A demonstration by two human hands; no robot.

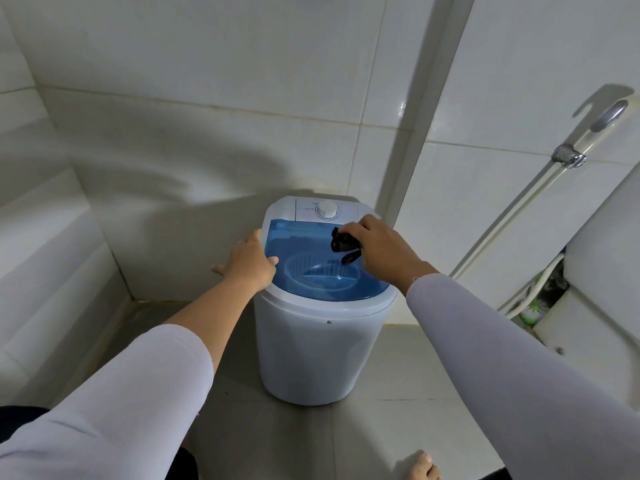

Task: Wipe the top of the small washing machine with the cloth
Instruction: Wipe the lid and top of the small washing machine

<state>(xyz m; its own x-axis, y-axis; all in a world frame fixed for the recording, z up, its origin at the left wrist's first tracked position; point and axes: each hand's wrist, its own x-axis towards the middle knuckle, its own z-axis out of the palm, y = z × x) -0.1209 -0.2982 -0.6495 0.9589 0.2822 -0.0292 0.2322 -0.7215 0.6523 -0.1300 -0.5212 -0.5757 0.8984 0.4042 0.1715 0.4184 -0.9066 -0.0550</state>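
A small white washing machine (pixel 318 348) stands on the tiled floor against the wall. Its top has a see-through blue lid (pixel 304 244) and a white dial (pixel 327 210) at the back. My right hand (pixel 381 251) grips a bunched black cloth (pixel 343 244) and holds it down on the right part of the blue lid. My left hand (pixel 251 263) rests on the machine's left rim, thumb on the lid's edge, fingers spread down the side.
White tiled walls close in behind and on the left. A white toilet (pixel 595 271) stands at the right, with a spray hose (pixel 540 188) clipped to the wall beside it. A bare foot (pixel 420 467) shows at the bottom on the grey floor.
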